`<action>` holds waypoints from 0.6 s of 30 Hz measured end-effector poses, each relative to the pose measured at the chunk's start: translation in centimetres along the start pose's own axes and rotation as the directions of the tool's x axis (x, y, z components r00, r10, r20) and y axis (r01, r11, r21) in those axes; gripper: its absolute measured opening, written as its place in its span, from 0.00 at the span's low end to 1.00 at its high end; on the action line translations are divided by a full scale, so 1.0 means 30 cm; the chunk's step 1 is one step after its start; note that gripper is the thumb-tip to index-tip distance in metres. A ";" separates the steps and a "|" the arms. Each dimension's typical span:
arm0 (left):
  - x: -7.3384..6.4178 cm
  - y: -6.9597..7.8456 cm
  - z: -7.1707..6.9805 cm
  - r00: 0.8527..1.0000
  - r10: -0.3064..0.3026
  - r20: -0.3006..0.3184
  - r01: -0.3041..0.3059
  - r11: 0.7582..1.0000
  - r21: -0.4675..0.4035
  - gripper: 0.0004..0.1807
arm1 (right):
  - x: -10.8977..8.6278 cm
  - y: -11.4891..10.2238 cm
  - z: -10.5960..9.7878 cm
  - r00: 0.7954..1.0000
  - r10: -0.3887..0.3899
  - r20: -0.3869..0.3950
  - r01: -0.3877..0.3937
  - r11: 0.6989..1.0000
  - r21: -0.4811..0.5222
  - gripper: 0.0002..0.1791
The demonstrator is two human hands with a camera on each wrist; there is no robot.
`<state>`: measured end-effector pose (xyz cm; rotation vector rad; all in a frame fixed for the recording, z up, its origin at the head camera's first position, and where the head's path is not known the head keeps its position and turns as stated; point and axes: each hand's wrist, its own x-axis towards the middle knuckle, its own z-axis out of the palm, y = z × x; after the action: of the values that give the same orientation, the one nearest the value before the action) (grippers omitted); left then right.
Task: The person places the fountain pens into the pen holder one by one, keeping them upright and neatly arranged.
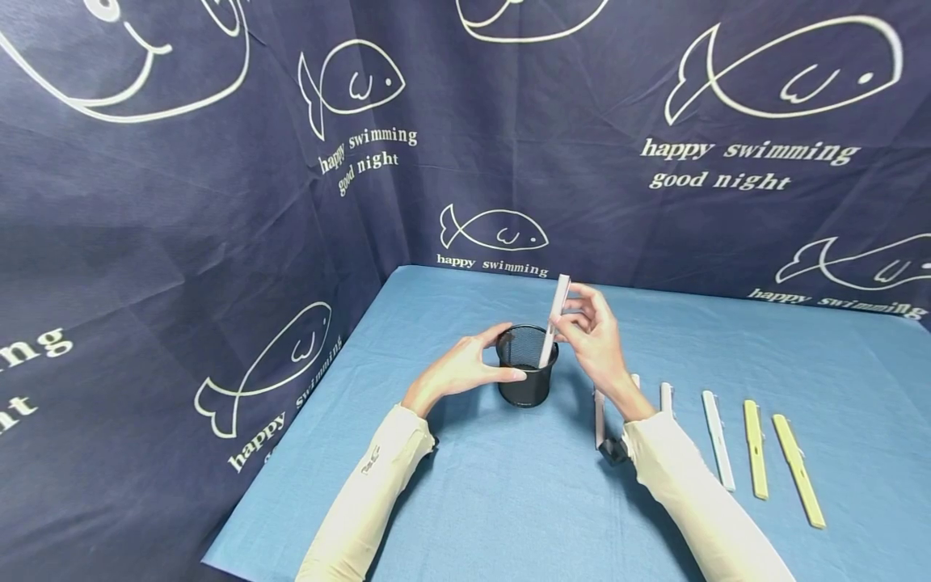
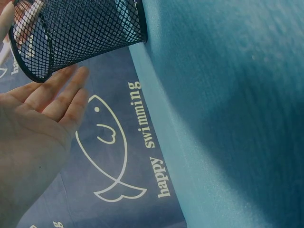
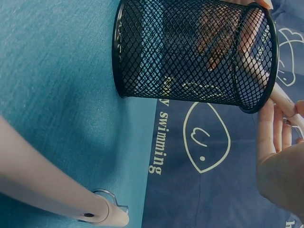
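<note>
The right hand's grip [image 1: 592,333] is pinching a pale pen [image 1: 558,301], whose lower end is slanting inside a black mesh cup [image 1: 525,390]. The left hand's grip [image 1: 465,365] is holding the cup between thumb and fingers. The cup is standing on the tabletop [image 1: 509,501], nearer its far left corner. Toward the right edge, two yellow pens [image 1: 799,473] are lying beside a light-blue pen [image 1: 718,440]; more pale ones, seemingly, are lying partly hidden by the right forearm.

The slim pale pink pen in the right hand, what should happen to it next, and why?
I'd say the right hand should gently lower the pen. Its bottom end is already inside the round black metal-mesh cup, but its top pokes well above the rim, and the left hand is around the cup.
</note>
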<state>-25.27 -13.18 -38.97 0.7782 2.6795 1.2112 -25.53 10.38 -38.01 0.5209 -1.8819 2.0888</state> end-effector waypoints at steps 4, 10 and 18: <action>0.000 0.000 0.000 1.000 0.006 -0.002 -0.006 1.000 0.003 0.48 | 0.000 0.002 0.001 1.000 0.001 -0.002 -0.001 1.000 0.010 0.29; 0.001 -0.003 0.001 1.000 0.007 -0.004 -0.007 1.000 -0.001 0.48 | -0.001 0.007 0.005 1.000 -0.020 -0.005 0.020 1.000 -0.007 0.29; 0.001 -0.002 0.001 1.000 -0.001 -0.006 0.001 1.000 0.001 0.48 | -0.003 0.019 0.007 1.000 -0.028 -0.013 0.028 1.000 -0.011 0.29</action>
<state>-25.32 -13.18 -39.03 0.7740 2.6850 1.2145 -25.68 10.10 -38.55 0.5259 -1.8672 2.0581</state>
